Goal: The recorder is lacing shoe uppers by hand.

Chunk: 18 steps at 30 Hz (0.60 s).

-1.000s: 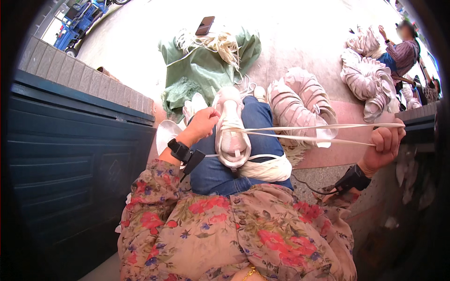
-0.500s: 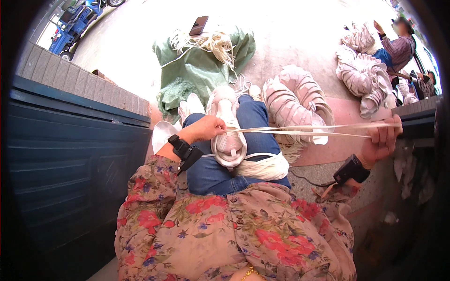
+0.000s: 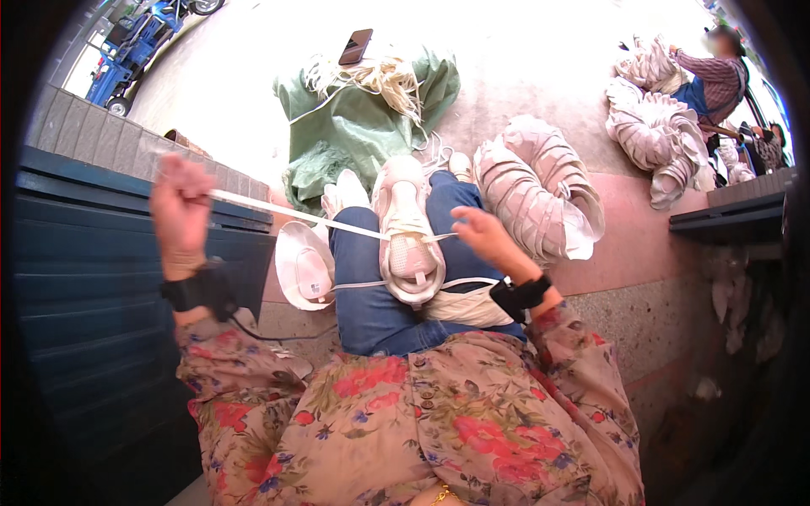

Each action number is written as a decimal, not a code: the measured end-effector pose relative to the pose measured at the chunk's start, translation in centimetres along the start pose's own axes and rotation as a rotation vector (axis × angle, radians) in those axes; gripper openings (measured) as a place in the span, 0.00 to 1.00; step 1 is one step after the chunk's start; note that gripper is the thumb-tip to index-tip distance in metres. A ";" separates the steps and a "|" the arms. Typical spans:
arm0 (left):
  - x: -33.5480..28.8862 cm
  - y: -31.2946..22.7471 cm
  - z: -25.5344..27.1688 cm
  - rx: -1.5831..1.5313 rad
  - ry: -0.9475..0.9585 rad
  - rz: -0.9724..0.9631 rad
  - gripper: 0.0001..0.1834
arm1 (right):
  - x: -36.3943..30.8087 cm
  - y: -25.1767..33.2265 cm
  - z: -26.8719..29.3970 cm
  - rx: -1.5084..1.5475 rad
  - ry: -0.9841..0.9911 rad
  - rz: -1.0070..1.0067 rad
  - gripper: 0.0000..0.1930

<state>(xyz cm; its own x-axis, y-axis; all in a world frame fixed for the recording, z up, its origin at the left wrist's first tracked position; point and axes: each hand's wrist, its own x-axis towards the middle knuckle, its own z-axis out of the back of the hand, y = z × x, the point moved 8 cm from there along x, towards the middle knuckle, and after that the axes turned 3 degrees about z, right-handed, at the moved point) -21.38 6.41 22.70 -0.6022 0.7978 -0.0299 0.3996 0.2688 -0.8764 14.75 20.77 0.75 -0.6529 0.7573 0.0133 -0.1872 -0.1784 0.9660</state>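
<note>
A pale pink and white shoe (image 3: 412, 261) rests upright on my lap, its heel opening toward me. From its eyelets a flat white shoelace (image 3: 287, 209) runs taut up to my left hand (image 3: 181, 198), which is closed on it, raised out to the left and slightly blurred. Just right of the shoe, my right hand (image 3: 489, 239) has its fingers together at the short other side of the lace. A bundle of off-white laces (image 3: 472, 305) lies across my right thigh under a white band. Another pale shoe (image 3: 305, 268) sits by my left thigh.
Ahead, a green sack (image 3: 350, 126) carries loose laces (image 3: 392, 84) and a phone (image 3: 356, 46). Right of my knees stands a curved stack of nested shoes (image 3: 536, 190). Dark blue panels (image 3: 126, 261) flank my left. Another person (image 3: 717, 76) sits far right beside more shoe stacks (image 3: 654, 135).
My left hand has moved from the shoe far out to the left, drawing lace with it. My right hand has come in from the far right to beside the shoe.
</note>
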 end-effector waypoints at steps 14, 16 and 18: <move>-5.9 21.0 -5.2 1.277 0.486 0.080 0.10 | -2.8 3.7 -4.9 -0.472 0.342 -0.006 0.12; -7.4 23.8 -7.2 1.424 0.525 0.002 0.10 | -2.9 3.1 -4.3 -0.444 0.317 -0.046 0.13; -7.8 24.9 -8.0 1.572 0.518 0.012 0.10 | -3.1 2.6 -3.7 -0.438 0.284 -0.066 0.13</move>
<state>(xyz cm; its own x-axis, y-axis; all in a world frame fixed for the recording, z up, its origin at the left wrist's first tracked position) -1.15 11.19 4.95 -0.1961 0.9659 -0.1691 -0.8368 -0.2547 -0.4846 13.53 15.64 2.27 -0.7914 0.5862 -0.1735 -0.4844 -0.4281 0.7629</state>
